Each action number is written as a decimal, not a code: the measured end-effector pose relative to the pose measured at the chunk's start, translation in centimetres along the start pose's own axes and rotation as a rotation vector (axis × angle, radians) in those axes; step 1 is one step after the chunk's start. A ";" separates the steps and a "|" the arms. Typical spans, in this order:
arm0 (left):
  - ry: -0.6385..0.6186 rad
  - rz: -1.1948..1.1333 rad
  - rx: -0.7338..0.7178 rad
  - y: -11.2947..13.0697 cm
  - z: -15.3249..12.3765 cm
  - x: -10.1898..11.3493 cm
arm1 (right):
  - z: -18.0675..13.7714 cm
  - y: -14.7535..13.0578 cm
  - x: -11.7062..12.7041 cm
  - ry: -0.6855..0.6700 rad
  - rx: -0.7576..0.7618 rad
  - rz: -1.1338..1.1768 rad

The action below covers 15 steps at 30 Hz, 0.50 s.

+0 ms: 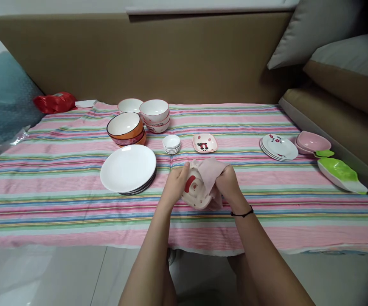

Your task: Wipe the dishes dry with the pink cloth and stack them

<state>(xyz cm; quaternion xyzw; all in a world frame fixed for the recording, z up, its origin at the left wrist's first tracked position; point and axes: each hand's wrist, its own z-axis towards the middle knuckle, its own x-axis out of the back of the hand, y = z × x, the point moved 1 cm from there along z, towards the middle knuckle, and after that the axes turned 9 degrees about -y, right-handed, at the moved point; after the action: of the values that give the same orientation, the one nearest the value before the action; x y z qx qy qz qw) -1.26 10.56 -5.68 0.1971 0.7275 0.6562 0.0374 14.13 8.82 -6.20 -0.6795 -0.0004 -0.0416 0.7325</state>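
Observation:
My left hand (pixel 176 185) grips the left edge of a small cream dish (pixel 196 193) with a red and brown picture on it, thumb on the rim. A pale pink cloth (pixel 211 171) is bunched in my right hand (pixel 229 183) and drapes over the dish's right side, against its surface. The dish is held tilted above the striped cloth cover. Just beyond it lies a square pink-rimmed dish (pixel 204 143) with a cat picture. To its left stands a stack of small white bowls (pixel 171 143).
White plates (pixel 128 169) are stacked at left, with orange bowls (pixel 125 127) and red-rimmed bowls (pixel 154 111) behind. On the right are flowered plates (pixel 278 147), pink bowls (pixel 313 141) and a green leaf-shaped dish (pixel 341 173). A striped cover (pixel 75 187) lies underneath; a red bundle (pixel 55 103) rests far left.

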 end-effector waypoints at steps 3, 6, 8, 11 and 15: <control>-0.056 0.061 0.018 -0.3 -0.1 -0.4 | -0.2 -0.2 -0.7 -0.014 -0.022 -0.001; -0.053 0.053 0.012 -0.3 0.0 -0.4 | -0.1 -0.1 -0.6 -0.013 -0.005 -0.022; -0.004 0.006 0.008 -0.2 0.1 -0.2 | -0.1 0.0 -0.3 0.016 0.005 -0.038; 0.148 -0.072 0.031 0.0 0.2 0.2 | -0.1 0.0 0.1 0.066 0.022 -0.062; 0.308 -0.118 0.061 0.1 0.1 0.2 | -0.2 -0.2 0.1 0.138 0.024 -0.053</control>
<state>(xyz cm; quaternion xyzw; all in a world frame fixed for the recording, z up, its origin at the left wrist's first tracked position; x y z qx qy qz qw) -1.39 10.76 -5.60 0.0525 0.7544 0.6530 -0.0420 14.22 8.56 -5.98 -0.6661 0.0317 -0.1075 0.7374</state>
